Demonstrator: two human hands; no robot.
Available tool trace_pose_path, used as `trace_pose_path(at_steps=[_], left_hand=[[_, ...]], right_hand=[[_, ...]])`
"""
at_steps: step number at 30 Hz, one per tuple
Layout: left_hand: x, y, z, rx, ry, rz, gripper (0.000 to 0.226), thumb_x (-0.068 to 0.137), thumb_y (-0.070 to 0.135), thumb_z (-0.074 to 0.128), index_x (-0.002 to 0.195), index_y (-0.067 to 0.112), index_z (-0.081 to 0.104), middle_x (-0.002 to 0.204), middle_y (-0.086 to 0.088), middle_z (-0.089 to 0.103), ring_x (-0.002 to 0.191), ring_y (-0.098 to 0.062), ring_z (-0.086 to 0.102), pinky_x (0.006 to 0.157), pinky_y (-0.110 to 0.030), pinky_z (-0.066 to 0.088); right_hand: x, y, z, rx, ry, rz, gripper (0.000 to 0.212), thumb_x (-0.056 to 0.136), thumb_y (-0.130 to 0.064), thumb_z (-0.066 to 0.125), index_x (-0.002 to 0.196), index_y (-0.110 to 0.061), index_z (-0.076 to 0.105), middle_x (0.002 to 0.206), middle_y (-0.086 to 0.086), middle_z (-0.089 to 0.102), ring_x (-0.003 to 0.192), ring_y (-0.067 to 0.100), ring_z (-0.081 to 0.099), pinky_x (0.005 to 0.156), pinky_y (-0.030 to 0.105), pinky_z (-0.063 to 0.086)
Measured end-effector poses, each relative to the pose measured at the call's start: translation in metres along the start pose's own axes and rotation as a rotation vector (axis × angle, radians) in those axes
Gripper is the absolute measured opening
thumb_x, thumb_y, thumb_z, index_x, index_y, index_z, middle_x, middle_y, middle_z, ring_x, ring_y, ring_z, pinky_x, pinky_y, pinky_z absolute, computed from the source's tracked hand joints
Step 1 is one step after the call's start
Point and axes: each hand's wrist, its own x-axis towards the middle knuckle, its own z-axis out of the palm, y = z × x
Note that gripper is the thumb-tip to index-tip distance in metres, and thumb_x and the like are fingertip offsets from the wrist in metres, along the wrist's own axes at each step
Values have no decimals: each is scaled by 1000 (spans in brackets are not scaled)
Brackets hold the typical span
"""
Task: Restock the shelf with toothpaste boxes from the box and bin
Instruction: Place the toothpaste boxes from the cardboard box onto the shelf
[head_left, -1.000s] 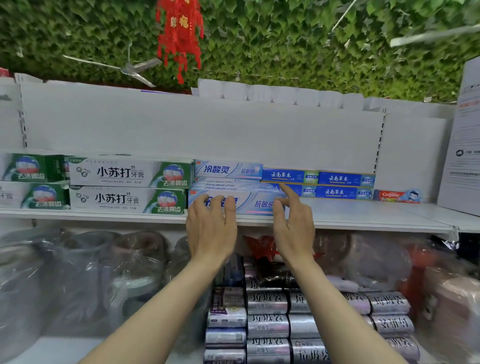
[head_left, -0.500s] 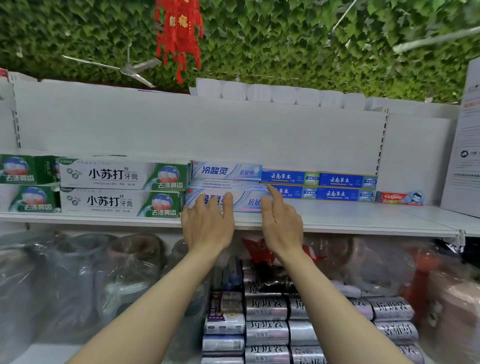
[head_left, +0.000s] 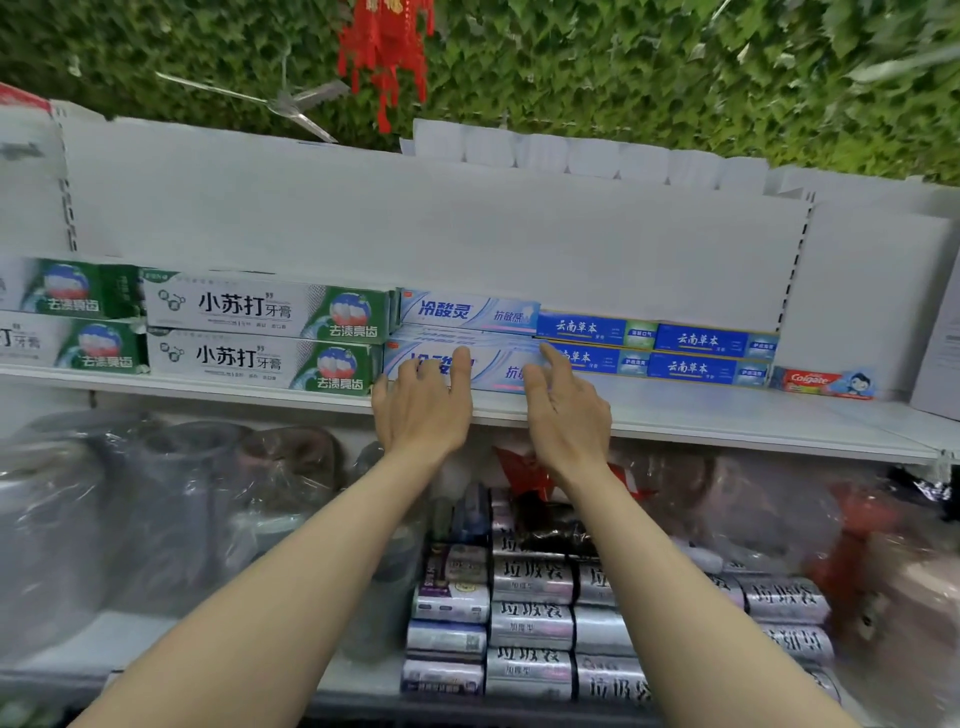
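A white shelf (head_left: 727, 415) carries stacked toothpaste boxes. A pale blue box (head_left: 493, 371) lies at the front middle, with another pale blue box (head_left: 467, 312) stacked behind and above it. My left hand (head_left: 423, 405) lies with straight fingers against the front face of the lower pale blue box. My right hand (head_left: 563, 410) touches the right end of that box with its fingers spread. Green-and-white boxes (head_left: 260, 332) are stacked to the left, dark blue boxes (head_left: 660, 353) to the right, and a small red box (head_left: 821, 382) sits furthest right.
The shelf's right part is bare white surface in front of the dark blue boxes. Below, silver rolls (head_left: 535, 613) are stacked, with plastic-wrapped goods (head_left: 130, 519) at left and right. A white back panel (head_left: 415, 234) rises behind the boxes.
Both hands have shifted slightly left and lower along the pale blue box's front; the right index finger moved off the dark blue boxes toward the pale blue box's end.
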Motion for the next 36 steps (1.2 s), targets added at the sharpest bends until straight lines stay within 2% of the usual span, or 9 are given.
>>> trace_pose_path(at_steps=[5,11,15,19,23,25,27,32,36], left_hand=[[-10,4,-21,-245,-10,-55,73,101,61,10,131,12,55,137,-13,52,126,-33,47,108,-45,33],[-50,-1,-54,-533,68,15,52,107,47,17,129,18,54,131,-1,53,127,-18,43,95,-27,27],[-63,-32,-80,-661,164,-101,54,105,54,20,127,21,57,127,1,59,122,-18,51,104,-33,34],[-72,-83,-98,-753,197,-312,79,76,81,26,123,27,59,129,1,61,124,-21,55,107,-50,43],[-81,-144,-112,-788,195,-446,71,71,86,30,106,32,60,125,0,61,123,-24,55,106,-53,44],[-85,-175,-122,-777,185,-480,77,72,86,30,116,30,60,128,4,60,125,-20,54,107,-53,43],[-87,-208,-130,-771,183,-515,87,71,87,30,129,28,57,133,5,58,129,-20,51,109,-53,41],[-89,-303,-149,-725,125,-577,91,70,86,27,134,27,55,137,3,57,130,-22,49,111,-52,39],[-93,-381,-161,-711,63,-623,88,72,84,24,135,29,52,140,7,52,131,-18,48,112,-51,38]], right_hand=[[-6,-8,-1,172,24,9,55,100,-53,31,147,-27,44,134,4,63,127,28,50,106,45,38],[-29,-48,16,376,60,-79,58,94,-49,34,141,-20,52,138,3,58,130,24,45,108,39,35],[-51,-81,35,546,11,-73,51,94,-46,38,135,-21,57,131,-3,62,124,18,49,105,35,37],[-74,-119,59,708,-70,-54,37,99,-38,47,127,-19,63,119,-6,67,105,8,57,90,20,40],[-96,-159,100,833,-291,81,36,92,-51,51,120,-31,63,118,-10,67,111,12,62,102,38,48],[-107,-179,124,840,-372,122,45,84,-59,49,119,-34,61,117,-11,66,113,14,62,105,45,47],[-120,-199,150,832,-408,141,47,81,-61,47,118,-35,60,116,-12,66,113,15,62,105,46,47],[-158,-251,224,793,-470,204,34,87,-58,47,112,-39,59,116,-16,64,115,13,60,106,45,46],[-194,-285,286,762,-531,294,32,101,-46,48,125,-29,61,121,-15,60,117,9,56,108,42,44]])
